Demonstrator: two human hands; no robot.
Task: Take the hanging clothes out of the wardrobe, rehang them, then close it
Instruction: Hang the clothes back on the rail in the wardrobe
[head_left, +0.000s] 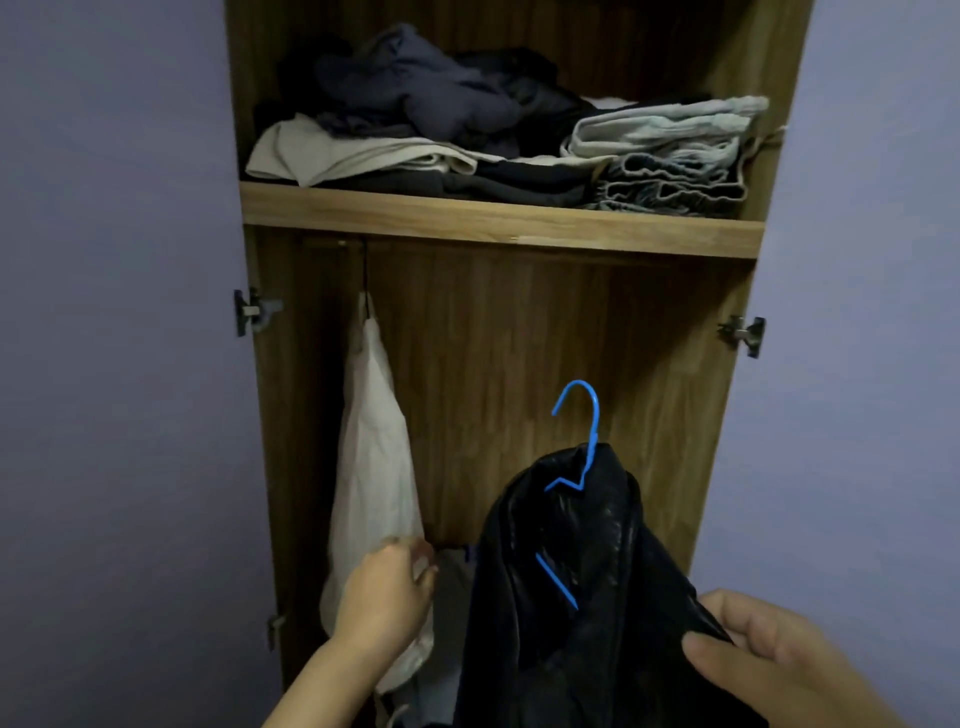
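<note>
The wooden wardrobe (519, 338) stands open in front of me. A black leather jacket (582, 597) sits on a blue hanger (584, 441), off the rail, low in the hanging space. My right hand (779, 660) pinches the jacket's right side. A white garment (374, 467) hangs from the rail at the left on a dark hanger. My left hand (387, 592) is at the white garment's lower edge, fingers curled; whether it grips the cloth is unclear.
The upper shelf (498, 218) carries piles of folded and crumpled clothes (467, 130). Door hinges (254, 312) show on both wardrobe sides. Purple walls flank the wardrobe. More cloth lies at the bottom behind the jacket.
</note>
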